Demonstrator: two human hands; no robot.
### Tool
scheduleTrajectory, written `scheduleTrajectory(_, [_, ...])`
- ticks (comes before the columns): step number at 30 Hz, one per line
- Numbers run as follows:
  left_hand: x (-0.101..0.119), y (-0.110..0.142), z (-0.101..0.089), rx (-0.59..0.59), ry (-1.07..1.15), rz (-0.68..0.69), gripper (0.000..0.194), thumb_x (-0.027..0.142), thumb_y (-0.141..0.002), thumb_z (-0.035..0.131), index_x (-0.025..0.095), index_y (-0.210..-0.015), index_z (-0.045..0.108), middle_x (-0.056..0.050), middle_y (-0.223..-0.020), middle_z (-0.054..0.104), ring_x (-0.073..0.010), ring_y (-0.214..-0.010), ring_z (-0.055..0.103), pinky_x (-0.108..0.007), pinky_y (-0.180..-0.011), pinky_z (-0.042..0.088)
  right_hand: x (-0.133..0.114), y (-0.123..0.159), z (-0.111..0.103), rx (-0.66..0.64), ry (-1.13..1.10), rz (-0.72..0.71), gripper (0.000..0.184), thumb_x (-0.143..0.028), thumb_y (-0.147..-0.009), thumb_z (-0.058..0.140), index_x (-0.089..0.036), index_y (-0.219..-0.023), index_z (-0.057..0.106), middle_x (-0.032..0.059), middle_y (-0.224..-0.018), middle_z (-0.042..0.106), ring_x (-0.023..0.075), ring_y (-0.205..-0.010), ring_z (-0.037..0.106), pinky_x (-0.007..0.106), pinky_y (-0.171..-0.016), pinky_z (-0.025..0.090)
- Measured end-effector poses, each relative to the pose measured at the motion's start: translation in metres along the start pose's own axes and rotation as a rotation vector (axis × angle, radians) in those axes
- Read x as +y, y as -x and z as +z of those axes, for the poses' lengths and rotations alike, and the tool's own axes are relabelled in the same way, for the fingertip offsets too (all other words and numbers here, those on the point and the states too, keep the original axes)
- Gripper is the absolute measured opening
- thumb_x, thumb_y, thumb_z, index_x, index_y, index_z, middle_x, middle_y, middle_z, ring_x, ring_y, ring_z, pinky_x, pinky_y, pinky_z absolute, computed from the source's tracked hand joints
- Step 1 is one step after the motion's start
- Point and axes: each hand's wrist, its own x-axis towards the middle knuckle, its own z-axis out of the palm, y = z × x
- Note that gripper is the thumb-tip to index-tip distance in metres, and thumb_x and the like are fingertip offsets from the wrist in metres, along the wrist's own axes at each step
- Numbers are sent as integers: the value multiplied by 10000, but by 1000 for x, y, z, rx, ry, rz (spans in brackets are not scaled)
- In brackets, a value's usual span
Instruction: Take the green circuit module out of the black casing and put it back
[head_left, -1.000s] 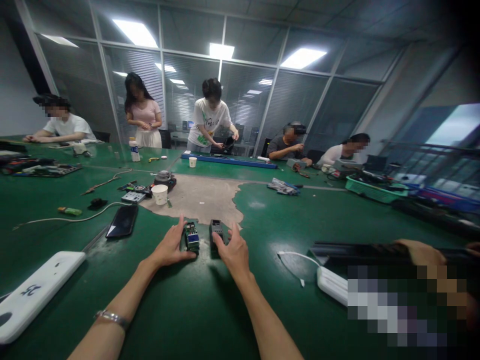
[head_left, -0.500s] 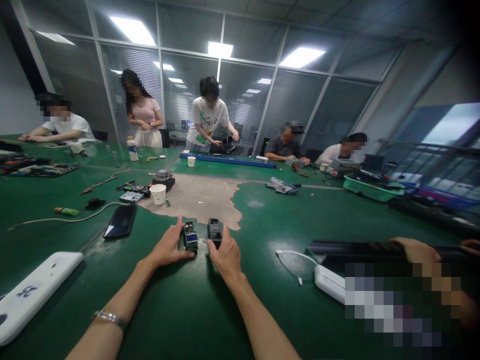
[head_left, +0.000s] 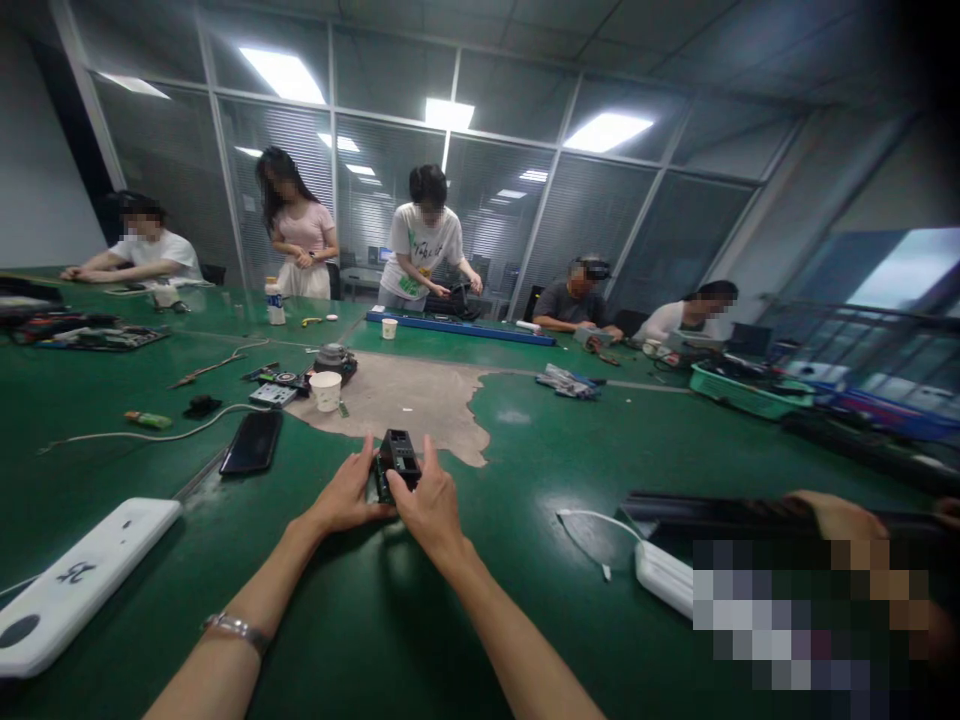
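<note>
My right hand (head_left: 431,500) grips a black plastic housing (head_left: 400,455) with rectangular openings in its top. The housing sits over the green circuit board module (head_left: 381,490), covering most of it. My left hand (head_left: 346,492) holds that module from the left, thumb at its near end and fingers along its far side. Whether the two parts are fully seated together I cannot tell. Both hands are just above or on the green table (head_left: 525,600), near the ragged edge of a bare grey patch (head_left: 420,395).
Left of my hands lie a black phone (head_left: 252,442) and a white device (head_left: 90,580) marked 25. A paper cup (head_left: 325,391) stands by loose electronic parts. At right are a white power strip (head_left: 664,575) and another person's hand (head_left: 844,515). A green basket (head_left: 750,392) stands farther right.
My right hand has moved the black housing leftward, from beside the circuit board module to over it. My left hand has kept its hold on the module.
</note>
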Motion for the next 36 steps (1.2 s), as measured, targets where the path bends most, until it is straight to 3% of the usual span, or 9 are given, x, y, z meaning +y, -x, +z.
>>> scheduleTrajectory(5, [-4,0,2,-4,-14,-8,1377,434,-746,820,193,-1576,-252,-220,-1554,416,-400,-1369,460,-582,-1131,370,-14,-4,3,-41,142,18,826,-396,-909,649,-51,-1568,289,192,-1112,737,313,-1049,715,362,-902,525])
scheduleTrajectory(10, [-10,1,4,28,-20,19,1367,393,-717,817,177,-1590,-212,-256,-1665,142,-437,-1514,240,-614,-1202,266,-20,-5,12,-82,296,10,865,-394,-914,644,-22,-1578,232,198,-1043,741,329,-989,722,379,-860,526])
scheduleTrajectory(13, [-12,1,5,26,-28,18,1357,344,-703,800,194,-1589,-217,-242,-1677,101,-437,-1534,181,-631,-1214,235,-16,1,16,-116,333,-1,861,-384,-910,645,-23,-1576,237,202,-1047,738,334,-981,720,383,-845,526])
scheduleTrajectory(18, [-14,1,5,4,-58,38,1417,423,-669,838,192,-1589,-216,-252,-1666,138,-455,-1525,194,-648,-1210,227,0,11,13,-210,303,-12,879,-438,-890,670,-24,-1559,280,228,-1111,720,338,-1038,705,383,-878,516])
scheduleTrajectory(23, [-15,1,6,-4,-71,21,1452,575,-665,852,211,-1593,-205,-249,-1675,104,-457,-1526,187,-649,-1204,237,3,5,6,-172,226,20,887,-457,-880,684,-25,-1551,297,224,-1188,701,315,-1124,676,355,-931,496])
scheduleTrajectory(30, [-18,0,8,14,-42,42,1328,356,-724,770,184,-1585,-227,-254,-1643,218,-426,-1510,263,-646,-1206,235,-7,-2,23,-177,223,50,942,-449,-852,697,-16,-1565,261,219,-1139,724,335,-1076,703,367,-887,519])
scheduleTrajectory(36, [-10,-1,4,15,-34,16,1428,475,-696,837,178,-1576,-248,-260,-1582,328,-417,-1440,379,-608,-1162,327,-10,-8,23,-102,222,83,845,-400,-883,618,-39,-1567,279,188,-1062,751,324,-1018,727,361,-853,530])
